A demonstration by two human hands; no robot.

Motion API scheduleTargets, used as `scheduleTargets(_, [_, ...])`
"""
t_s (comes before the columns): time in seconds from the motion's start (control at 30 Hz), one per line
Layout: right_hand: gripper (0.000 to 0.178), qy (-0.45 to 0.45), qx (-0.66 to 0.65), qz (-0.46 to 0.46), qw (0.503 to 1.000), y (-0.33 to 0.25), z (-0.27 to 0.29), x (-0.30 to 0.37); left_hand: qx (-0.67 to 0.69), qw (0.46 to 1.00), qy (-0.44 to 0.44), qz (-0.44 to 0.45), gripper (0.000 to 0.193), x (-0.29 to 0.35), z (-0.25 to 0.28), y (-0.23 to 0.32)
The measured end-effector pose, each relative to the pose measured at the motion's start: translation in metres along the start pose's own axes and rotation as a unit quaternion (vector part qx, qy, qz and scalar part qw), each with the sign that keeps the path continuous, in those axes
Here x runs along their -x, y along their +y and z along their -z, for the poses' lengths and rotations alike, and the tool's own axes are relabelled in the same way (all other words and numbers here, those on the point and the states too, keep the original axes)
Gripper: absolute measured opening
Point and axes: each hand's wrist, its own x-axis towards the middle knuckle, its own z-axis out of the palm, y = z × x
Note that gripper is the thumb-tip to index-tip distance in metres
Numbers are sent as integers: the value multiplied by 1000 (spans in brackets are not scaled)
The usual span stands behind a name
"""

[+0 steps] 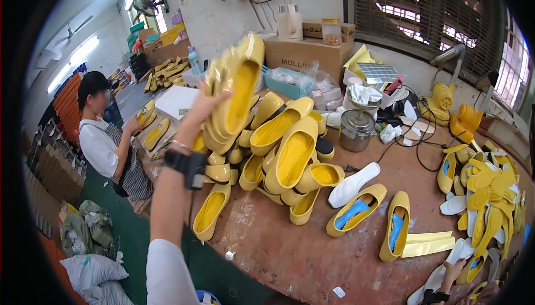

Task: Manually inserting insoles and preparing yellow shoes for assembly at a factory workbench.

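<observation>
My left hand (209, 104), with a black device strapped to its wrist, grips several glossy yellow flat shoes (241, 96) pressed side by side. They are lifted above a heap of matching shoes (292, 154) on the table, and their upper part is blurred. At the lower right rim, my right hand (452, 272) is small and partly hidden. Its fingers look closed on the end of a white insole (461, 249), beside another yellow shoe (472, 269). Between my hands stand two yellow shoes with blue pieces inside (356, 210) and a white insole (354, 185).
A pile of yellow and white shoe parts (485, 193) covers the table's right end. Behind the heap are a metal pot (356, 130), a cardboard box (304, 57) and loose cables. At the left, a co-worker (103, 138) handles yellow shoes. Sacks (95, 271) lie on the green floor.
</observation>
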Motion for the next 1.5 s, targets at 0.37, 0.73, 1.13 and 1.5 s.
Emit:
scheduleTargets(0.37, [62,-224,-605,14,764,-50,105,84,-298,927,161,-161,58,0,-50,-104])
scheduleTargets(0.73, [56,-325,-732,-118,587,-95,109,204,-91,845,-342,-401,49,326,-385,0])
scheduleTargets(1.13, [61,-299,-731,-150,595,-60,114,231,-189,899,-323,-227,22,312,-314,-9])
scheduleTargets(1.5, [43,-254,-131,485,826,-147,99,270,-228,844,-424,-238,24,353,-161,-88])
